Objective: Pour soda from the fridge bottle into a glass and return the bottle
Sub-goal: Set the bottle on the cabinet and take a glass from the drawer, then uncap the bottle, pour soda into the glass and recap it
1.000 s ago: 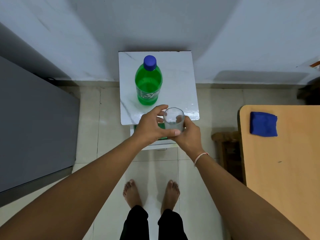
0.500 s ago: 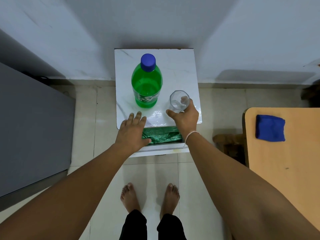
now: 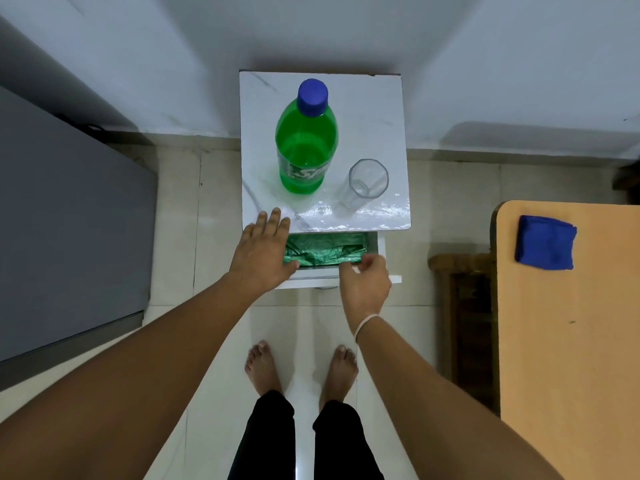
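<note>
A green soda bottle (image 3: 306,147) with a blue cap stands upright on the small white marble-top table (image 3: 367,109). An empty clear glass (image 3: 363,185) stands upright just right of the bottle, near the table's front edge. My left hand (image 3: 265,252) lies flat and open over the front left corner of the table and its pulled-out drawer. My right hand (image 3: 363,280) hovers over the drawer's front edge, fingers loosely curled, holding nothing, well below the glass.
The open drawer (image 3: 325,252) under the tabletop holds green plastic. A grey fridge (image 3: 69,230) stands at the left. A wooden table (image 3: 568,358) at the right carries a folded blue cloth (image 3: 543,242). My bare feet stand on the tiled floor.
My right hand set the glass on the table beside the bottle, let go of it, and drew back to the drawer front. My left hand released the glass and rests at the table corner.
</note>
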